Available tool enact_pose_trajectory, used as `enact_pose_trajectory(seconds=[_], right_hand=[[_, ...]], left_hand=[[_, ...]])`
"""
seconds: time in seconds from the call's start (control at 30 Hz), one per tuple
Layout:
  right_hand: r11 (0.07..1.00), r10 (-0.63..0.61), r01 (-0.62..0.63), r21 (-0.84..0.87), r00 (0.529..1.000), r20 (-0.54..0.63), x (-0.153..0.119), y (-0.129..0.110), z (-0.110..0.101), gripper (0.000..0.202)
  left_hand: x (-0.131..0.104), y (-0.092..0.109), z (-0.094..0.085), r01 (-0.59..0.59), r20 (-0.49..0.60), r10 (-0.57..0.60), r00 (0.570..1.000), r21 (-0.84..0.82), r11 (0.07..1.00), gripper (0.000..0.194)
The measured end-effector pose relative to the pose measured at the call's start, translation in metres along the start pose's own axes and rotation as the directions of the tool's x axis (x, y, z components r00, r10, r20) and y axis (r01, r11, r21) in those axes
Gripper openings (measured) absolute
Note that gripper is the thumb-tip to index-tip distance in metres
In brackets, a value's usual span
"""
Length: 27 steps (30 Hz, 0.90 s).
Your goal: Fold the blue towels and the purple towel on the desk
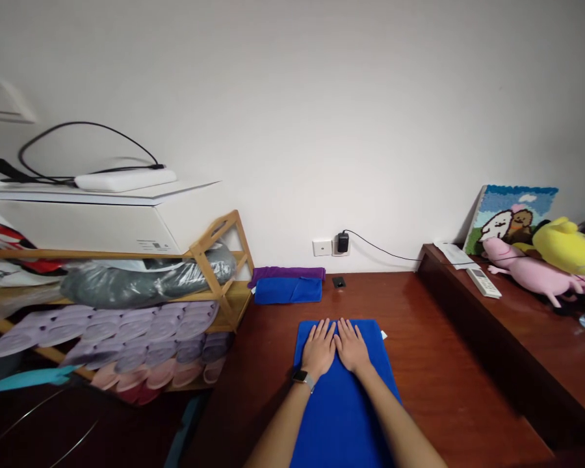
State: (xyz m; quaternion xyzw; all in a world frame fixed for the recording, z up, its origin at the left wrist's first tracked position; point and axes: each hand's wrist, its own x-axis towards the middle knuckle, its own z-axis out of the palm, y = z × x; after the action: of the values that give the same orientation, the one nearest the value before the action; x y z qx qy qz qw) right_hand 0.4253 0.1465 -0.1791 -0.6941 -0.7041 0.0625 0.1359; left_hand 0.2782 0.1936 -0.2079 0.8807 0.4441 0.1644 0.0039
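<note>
Home room: slipper rack (127, 338), plush toys (541, 270), wooden floor (443, 364), wall socket (322, 247)

Two bare forearms, no sleeves, dark square smartwatch (300, 376) with grey strap on left wrist

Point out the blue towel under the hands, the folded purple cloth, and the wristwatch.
blue towel (344, 416): head view, bare middle between the forearms.
folded purple cloth (287, 273): head view, top fold by the wall.
wristwatch (301, 376): head view, its face.
</note>
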Motion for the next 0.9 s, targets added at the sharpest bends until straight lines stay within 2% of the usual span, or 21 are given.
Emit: enact_pose_trajectory(seconds=[0.07, 0.17, 0.23, 0.3, 0.37, 0.47, 0.57, 0.67, 0.77, 0.9], right_hand=[[0.999, 0.030, -0.030, -0.016, 0.999, 0.032, -0.006, 0.018, 0.002, 0.064], [0.988, 0.147, -0.145, -0.048, 0.989, 0.025, -0.016, 0.062, -0.001, 0.065], [0.973, 0.225, -0.224, -0.064, 0.974, 0.016, -0.022, 0.088, -0.002, 0.067], [0.963, 0.263, -0.261, -0.071, 0.965, 0.019, -0.025, 0.103, -0.003, 0.069], [0.961, 0.270, -0.267, -0.070, 0.963, 0.022, -0.026, 0.108, -0.002, 0.071], [0.963, 0.265, -0.263, -0.059, 0.964, 0.033, -0.024, 0.102, -0.006, 0.071], [0.958, 0.285, -0.284, -0.037, 0.957, 0.044, -0.023, 0.090, -0.018, 0.071], [0.949, 0.315, -0.314, 0.018, 0.948, -0.054, -0.040, 0.082, -0.028, 0.073], [0.950, 0.311, -0.302, 0.079, 0.935, -0.168, -0.088, 0.094, -0.027, 0.076], [0.912, 0.409, -0.399, 0.090, 0.895, -0.177, -0.172, 0.138, -0.016, 0.082]], left_hand=[[-0.009, -0.018, -0.002, 0.049, 0.022, -0.049, 0.999, -0.002, 0.999, 0.057], [-0.022, -0.047, -0.008, 0.106, 0.012, -0.106, 0.994, 0.002, 0.994, 0.059], [-0.027, -0.058, -0.009, 0.129, -0.004, -0.129, 0.992, 0.002, 0.992, 0.060], [-0.029, -0.059, -0.008, 0.142, -0.008, -0.142, 0.990, 0.004, 0.990, 0.061], [-0.028, -0.057, -0.007, 0.157, 0.001, -0.157, 0.988, 0.004, 0.988, 0.062], [-0.023, -0.053, -0.012, 0.169, 0.031, -0.169, 0.985, -0.003, 0.986, 0.062], [-0.017, -0.048, -0.027, 0.155, 0.093, -0.153, 0.984, -0.009, 0.988, 0.061], [-0.025, -0.040, -0.046, 0.110, 0.070, -0.108, 0.992, -0.020, 0.994, 0.062], [-0.067, -0.042, -0.058, 0.090, -0.028, -0.090, 0.996, -0.027, 0.996, 0.062], [-0.160, -0.077, -0.061, 0.236, -0.089, -0.232, 0.969, 0.028, 0.971, 0.060]])
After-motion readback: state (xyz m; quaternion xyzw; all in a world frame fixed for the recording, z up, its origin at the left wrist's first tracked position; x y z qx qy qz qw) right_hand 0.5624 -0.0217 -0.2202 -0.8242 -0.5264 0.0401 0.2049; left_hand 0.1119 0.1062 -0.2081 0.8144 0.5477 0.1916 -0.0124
